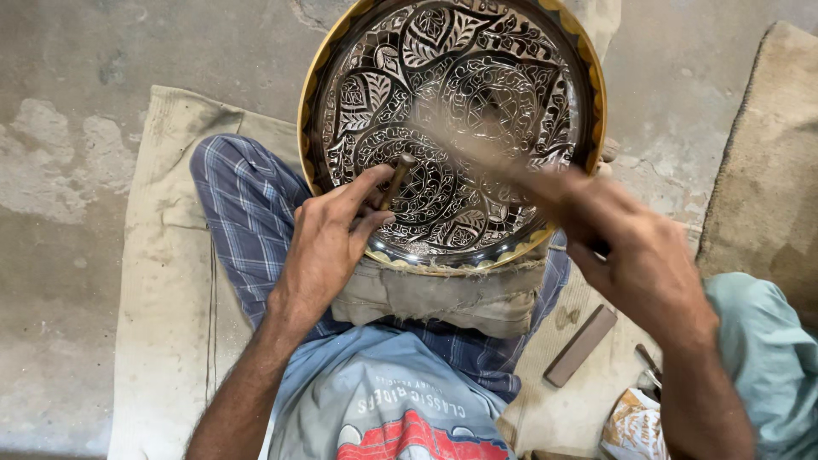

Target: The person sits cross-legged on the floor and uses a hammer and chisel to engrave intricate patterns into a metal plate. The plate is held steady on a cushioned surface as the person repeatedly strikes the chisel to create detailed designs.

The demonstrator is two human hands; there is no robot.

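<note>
A large round metal tray (573, 60), engraved with dark leaf and flower patterns and edged in gold, rests tilted on a folded cloth pad (443, 294) over my lap. My left hand (328, 238) pinches a short metal chisel (397, 180), its tip set on the tray's lower left part. My right hand (635, 247) grips a hammer handle; the hammer (477, 153) is a motion blur sweeping across the tray toward the chisel's head.
I sit on a beige mat (162, 281) on a concrete floor, legs in a blue checked cloth (243, 213). A brown rectangular bar (581, 345) and a crumpled packet (632, 426) lie at my right. Another mat (767, 179) lies at far right.
</note>
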